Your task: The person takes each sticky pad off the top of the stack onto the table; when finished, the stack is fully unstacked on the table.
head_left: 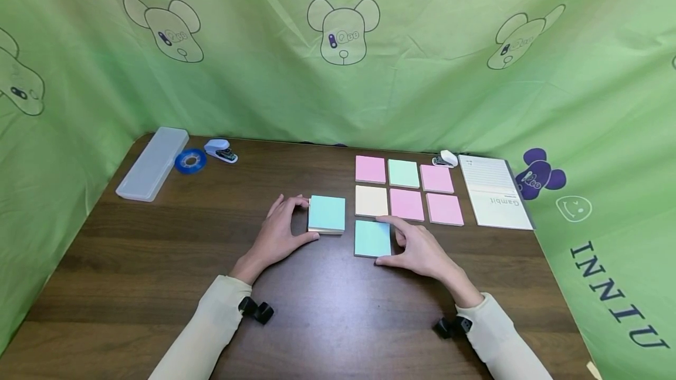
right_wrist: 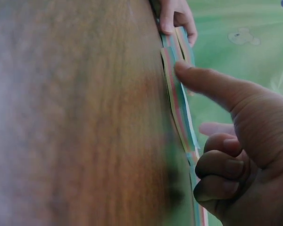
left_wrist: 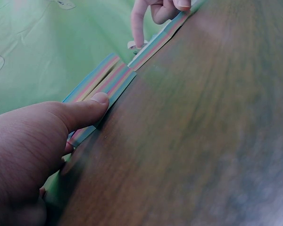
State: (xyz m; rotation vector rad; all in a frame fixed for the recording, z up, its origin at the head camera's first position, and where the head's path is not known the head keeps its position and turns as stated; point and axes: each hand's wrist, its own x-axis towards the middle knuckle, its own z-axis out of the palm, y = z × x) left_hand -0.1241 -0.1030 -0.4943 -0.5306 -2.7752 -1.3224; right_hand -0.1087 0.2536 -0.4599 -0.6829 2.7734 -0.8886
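My left hand [head_left: 279, 230] holds a stack of turquoise-topped sticky note pads [head_left: 327, 213] by its near and far edges. In the left wrist view the thumb [left_wrist: 87, 112] presses on the striped side of the stacked pads [left_wrist: 114, 85]. To the right, a single turquoise-topped sticky note pad [head_left: 372, 239] lies on the table between the thumb and index finger of my right hand [head_left: 422, 249]. The right wrist view shows that thumb [right_wrist: 203, 81] against the pad's striped edge [right_wrist: 174, 96]; the other fingers are curled in.
Behind the right hand, pink pads [head_left: 445, 209], a green pad [head_left: 404, 173] and a cream pad [head_left: 371, 200] form rows. A notebook [head_left: 496, 192] and white stapler [head_left: 446, 159] are at far right. A pencil case [head_left: 153, 164], blue tape [head_left: 190, 161] and stapler [head_left: 219, 149] lie at far left.
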